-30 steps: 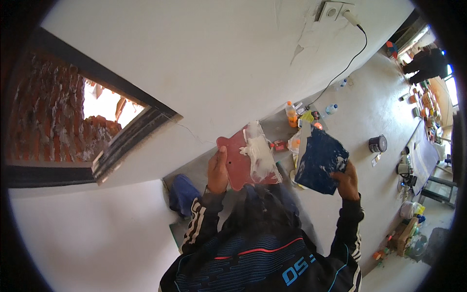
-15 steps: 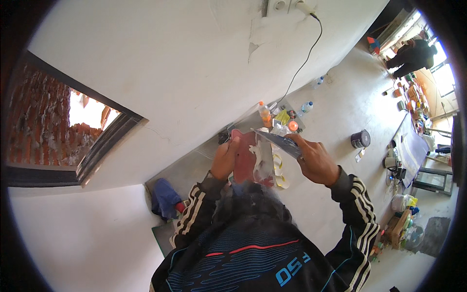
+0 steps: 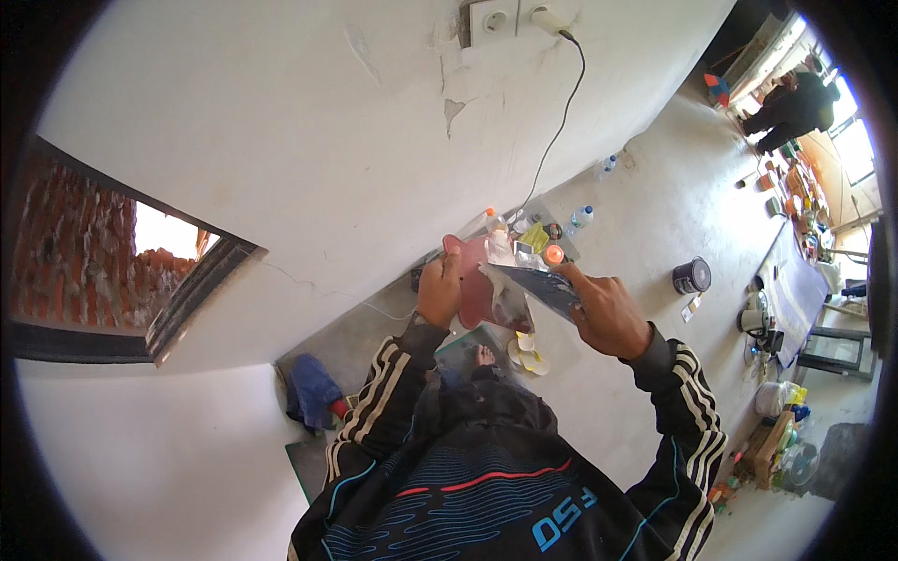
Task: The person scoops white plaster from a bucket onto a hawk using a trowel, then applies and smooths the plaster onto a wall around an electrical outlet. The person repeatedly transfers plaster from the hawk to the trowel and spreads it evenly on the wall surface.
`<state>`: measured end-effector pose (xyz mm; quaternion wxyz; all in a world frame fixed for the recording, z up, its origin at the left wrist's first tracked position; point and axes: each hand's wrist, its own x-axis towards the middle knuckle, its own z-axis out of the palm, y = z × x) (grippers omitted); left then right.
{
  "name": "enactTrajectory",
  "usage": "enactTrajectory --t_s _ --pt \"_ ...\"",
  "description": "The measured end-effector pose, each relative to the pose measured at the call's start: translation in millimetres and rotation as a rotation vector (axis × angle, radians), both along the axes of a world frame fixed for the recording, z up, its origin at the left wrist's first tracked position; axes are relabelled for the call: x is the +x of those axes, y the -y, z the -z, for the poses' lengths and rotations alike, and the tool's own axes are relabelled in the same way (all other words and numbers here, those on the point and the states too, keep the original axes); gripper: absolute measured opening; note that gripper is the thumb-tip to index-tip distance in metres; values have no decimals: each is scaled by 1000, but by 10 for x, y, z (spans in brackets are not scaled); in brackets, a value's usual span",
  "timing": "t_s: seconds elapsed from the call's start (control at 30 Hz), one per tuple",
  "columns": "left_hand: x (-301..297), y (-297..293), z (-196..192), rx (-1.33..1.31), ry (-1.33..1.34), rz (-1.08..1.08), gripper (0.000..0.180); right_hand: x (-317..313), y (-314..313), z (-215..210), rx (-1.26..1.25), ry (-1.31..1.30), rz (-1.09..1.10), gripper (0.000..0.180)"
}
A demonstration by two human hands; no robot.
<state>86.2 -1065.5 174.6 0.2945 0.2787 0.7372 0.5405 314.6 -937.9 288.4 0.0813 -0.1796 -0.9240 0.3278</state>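
A black cable (image 3: 584, 64) is plugged into a white double socket (image 3: 506, 22); a dark cylindrical bucket (image 3: 690, 277) is set on grey flooring (image 3: 636, 220).

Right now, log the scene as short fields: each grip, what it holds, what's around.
left grip: shut on red plate
right grip: shut on dark blue plate
plates: blue one tilted at the red one; contact unclear
paste: whitish, on the red plate
floor: dark bucket, right of the hands
wall: white plug with dark cord
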Motion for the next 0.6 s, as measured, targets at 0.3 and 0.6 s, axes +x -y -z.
enactTrajectory --t_s 0.3,0.6 --pt "48 23 -77 -188 -194 -153 53 9 -106 324 -159 27 32 54" --pt "-100 110 -53 -46 -205 -129 50 127 -431 700 -911 -86 149 62"
